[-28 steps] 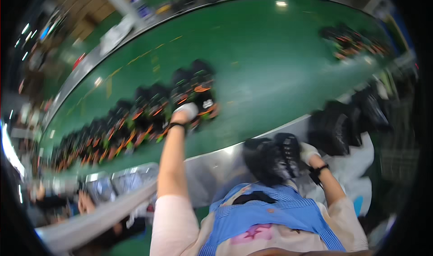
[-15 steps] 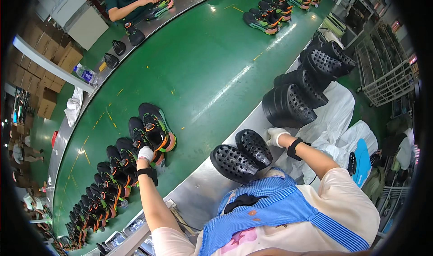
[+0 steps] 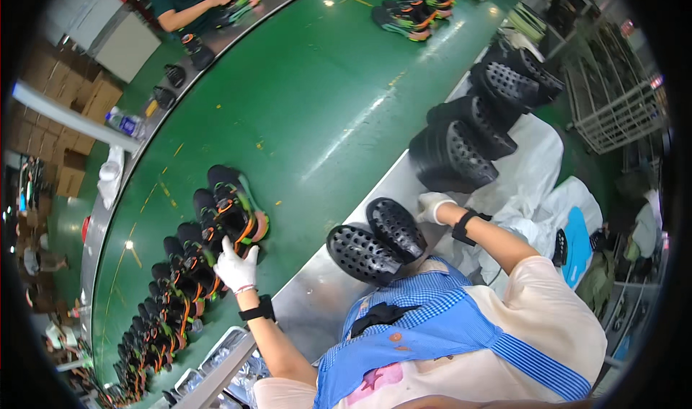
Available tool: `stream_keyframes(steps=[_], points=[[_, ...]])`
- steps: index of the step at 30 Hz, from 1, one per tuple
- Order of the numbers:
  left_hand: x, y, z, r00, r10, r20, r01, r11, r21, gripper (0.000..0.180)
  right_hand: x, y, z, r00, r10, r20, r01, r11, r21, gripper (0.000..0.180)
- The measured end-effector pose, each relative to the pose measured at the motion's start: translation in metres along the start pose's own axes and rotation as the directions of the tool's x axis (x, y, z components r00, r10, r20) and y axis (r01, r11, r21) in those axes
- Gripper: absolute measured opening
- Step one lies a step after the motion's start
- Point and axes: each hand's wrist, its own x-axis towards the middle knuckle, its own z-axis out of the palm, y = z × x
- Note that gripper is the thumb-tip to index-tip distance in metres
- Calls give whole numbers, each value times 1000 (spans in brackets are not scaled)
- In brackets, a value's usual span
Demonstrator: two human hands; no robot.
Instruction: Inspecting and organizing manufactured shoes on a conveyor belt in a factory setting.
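My left hand [image 3: 236,267], in a white glove with a black wrist strap, rests its spread fingers on the near end of a black shoe with orange and green trim [image 3: 234,207] on the green conveyor belt [image 3: 317,113]. That shoe heads a long row of like shoes [image 3: 162,308] running to the lower left. My right hand [image 3: 432,205], also gloved, touches the edge of a black perforated sole [image 3: 395,227] lying beside another such sole [image 3: 359,252] on the metal table edge [image 3: 317,293].
Stacks of black perforated soles [image 3: 476,128] stand on the metal edge to the right, over white cloth. More shoes [image 3: 414,12] lie far up the belt. Another person [image 3: 198,1] handles a shoe across the belt. Cardboard boxes [image 3: 68,99] and a wire rack [image 3: 613,113] flank the line.
The view has swung so the belt now runs up to the right. My left hand stays on the front shoe of the row; my right hand stays by the two soles.
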Motion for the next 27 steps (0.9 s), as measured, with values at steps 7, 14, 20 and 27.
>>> stream_keyframes(steps=[7, 14, 20, 27], points=[[46, 0, 11, 923, -45, 382, 50, 999, -4, 73, 1, 5, 4, 1000, -16, -27, 16, 1000, -1, 45], [64, -4, 13, 927, -10, 375, 90, 977, -195, 59, 3, 4, 6, 1000, 4, -3, -4, 1000, 9, 46], [76, 13, 24, 951, -95, 295, 161, 965, -208, 60, 4, 4, 6, 1000, -6, -4, 6, 1000, 4, 46], [76, 23, 17, 942, -170, 290, 245, 938, -245, 51, 5, 7, 10, 1000, -9, -4, 9, 1000, 13, 51]])
